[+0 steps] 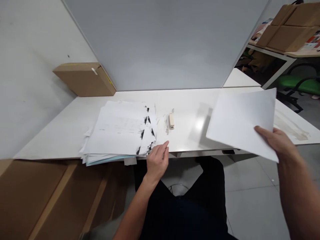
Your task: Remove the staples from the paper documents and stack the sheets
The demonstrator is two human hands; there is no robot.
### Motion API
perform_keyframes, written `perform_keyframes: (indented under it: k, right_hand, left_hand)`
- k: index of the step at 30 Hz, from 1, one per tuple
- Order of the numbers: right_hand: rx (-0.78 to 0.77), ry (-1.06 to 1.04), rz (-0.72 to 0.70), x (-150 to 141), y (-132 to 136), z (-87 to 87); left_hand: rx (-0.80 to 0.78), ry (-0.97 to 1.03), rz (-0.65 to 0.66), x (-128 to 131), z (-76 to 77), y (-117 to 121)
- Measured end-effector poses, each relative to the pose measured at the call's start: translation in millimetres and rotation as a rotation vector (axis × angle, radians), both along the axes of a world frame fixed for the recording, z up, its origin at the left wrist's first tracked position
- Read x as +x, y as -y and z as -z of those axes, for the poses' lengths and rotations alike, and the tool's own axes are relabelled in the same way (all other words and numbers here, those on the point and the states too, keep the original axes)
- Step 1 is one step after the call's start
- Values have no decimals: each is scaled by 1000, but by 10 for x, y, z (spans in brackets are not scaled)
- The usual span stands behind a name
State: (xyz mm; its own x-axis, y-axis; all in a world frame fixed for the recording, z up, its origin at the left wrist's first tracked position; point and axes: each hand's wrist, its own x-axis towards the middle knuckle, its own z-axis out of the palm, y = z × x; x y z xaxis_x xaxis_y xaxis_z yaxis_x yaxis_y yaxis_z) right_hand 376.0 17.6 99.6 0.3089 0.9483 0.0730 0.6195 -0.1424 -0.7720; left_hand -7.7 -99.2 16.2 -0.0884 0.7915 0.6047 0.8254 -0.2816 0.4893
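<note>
My right hand (278,141) grips white paper (240,120) by its right edge, with the thumb on top. The paper is raised and tilted above the right part of the white table (185,100). My left hand (157,160) is at the table's front edge, beside the lower right corner of a pile of printed sheets (117,128). Its fingers are curled together; whatever they may pinch is too small to make out. Black smudges mark the pile's right side. Between the pile and the raised paper lies a small cream oblong thing (171,121) with dark markings on its near end.
A flat cardboard box (85,78) leans at the back left by the wall. A grey panel (165,43) rises behind the table. Large cardboard (32,196) stands below at left. Another table with a carton (287,30) and a green chair (300,83) are at far right.
</note>
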Motion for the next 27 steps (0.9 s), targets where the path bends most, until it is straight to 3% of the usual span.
perform_keyframes:
  k: [3, 5, 9, 11, 13, 17, 23, 27]
  right_hand:
    - [-132, -166, 257, 126, -256, -123]
    - [-159, -116, 304, 185, -378, -164]
    - [-328, 269, 270, 327, -560, -100]
    - [-277, 489, 316, 374, -598, -5]
    - [-128, 604, 349, 359, -565, 100]
    - [-4, 539, 163, 96, -298, 236]
    - [155, 361, -136, -627, 167, 405]
    - [143, 97, -352, -1185, 437, 545]
  left_hand:
    - [86, -48, -224, -284, -71, 186]
    - [55, -104, -379, -470, -134, 232]
    - [-195, -240, -580, -670, -223, 237]
    - [-281, -314, -599, -703, -223, 238]
    - [-299, -390, -590, -729, -204, 250]
    - [-272, -555, -494, -787, -195, 278]
    - [-298, -730, -408, -844, -325, 241]
    - [-112, -718, -447, -897, -436, 224]
